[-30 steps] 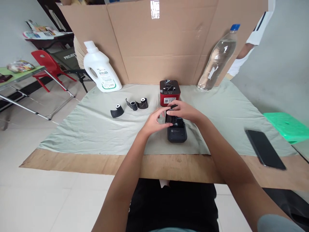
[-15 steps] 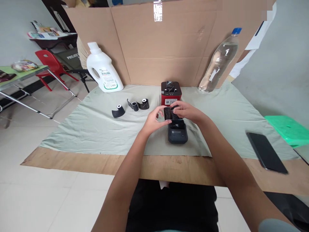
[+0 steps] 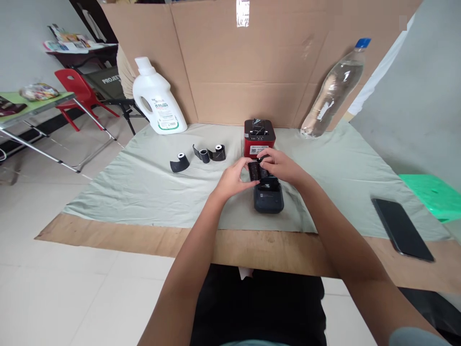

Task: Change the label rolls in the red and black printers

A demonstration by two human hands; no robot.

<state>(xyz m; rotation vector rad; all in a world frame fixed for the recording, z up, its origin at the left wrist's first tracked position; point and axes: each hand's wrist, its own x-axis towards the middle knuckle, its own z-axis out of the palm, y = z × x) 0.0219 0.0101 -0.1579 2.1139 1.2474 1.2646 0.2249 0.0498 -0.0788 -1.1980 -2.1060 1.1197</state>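
Between the thumb and fingers of my left hand (image 3: 232, 181) is a black paper roll (image 3: 254, 171), held above a dark portable printer (image 3: 268, 202) on the cloth. My right hand (image 3: 282, 166) is closed at the roll's right side, its fingertips pinching what looks like the loose strip. The fingers partly hide the roll and the printer's far part. Just behind the hands stands a red and black box-shaped device (image 3: 259, 138) with a white label on its front. Off to the left lie more black paper rolls (image 3: 180, 162), partly unwound.
A white detergent bottle (image 3: 160, 98) and a clear bottle with a blue cap (image 3: 334, 91) stand before a cardboard panel (image 3: 241, 62). A phone (image 3: 402, 229) lies at the right. The wooden table edge (image 3: 144, 235) runs along the front, past the grey-green cloth (image 3: 137, 192).
The whole view has shifted slightly, so things sit a little further right. Both hands keep hold of the black roll, which looks slightly turned.
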